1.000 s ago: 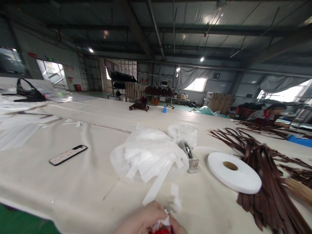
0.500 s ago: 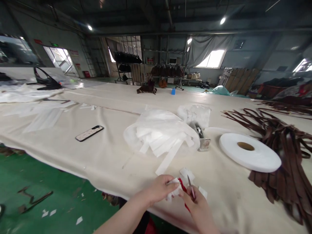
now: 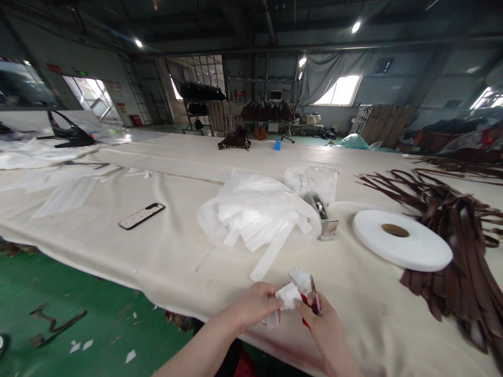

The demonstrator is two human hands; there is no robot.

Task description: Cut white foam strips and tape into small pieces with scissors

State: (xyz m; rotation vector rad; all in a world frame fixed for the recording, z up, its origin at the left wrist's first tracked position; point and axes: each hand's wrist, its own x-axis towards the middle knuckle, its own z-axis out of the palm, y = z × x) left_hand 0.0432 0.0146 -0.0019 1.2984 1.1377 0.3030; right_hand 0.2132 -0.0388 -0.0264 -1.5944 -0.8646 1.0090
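Near the table's front edge, my left hand [image 3: 253, 305] pinches a small folded piece of white tape [image 3: 288, 296]. Right beside it, my right hand [image 3: 320, 319] is closed around small red-handled scissors [image 3: 314, 299], blades pointing up against the white piece. A long white strip [image 3: 272, 252] lies just beyond my hands. It trails out of a clear plastic bag of cut white strips [image 3: 255, 217].
A large white tape roll [image 3: 401, 247] lies right of centre, with a metal tape dispenser [image 3: 325, 215] beside the bag. Brown leather straps [image 3: 456, 225] are piled at the right. A phone [image 3: 141, 215] lies at the left. Green floor [image 3: 58, 314] lies below the cream-covered table [image 3: 157, 262].
The view has tilted down, bringing both hands fully into sight. The white piece has been lifted slightly and the scissors now sit closer against it.
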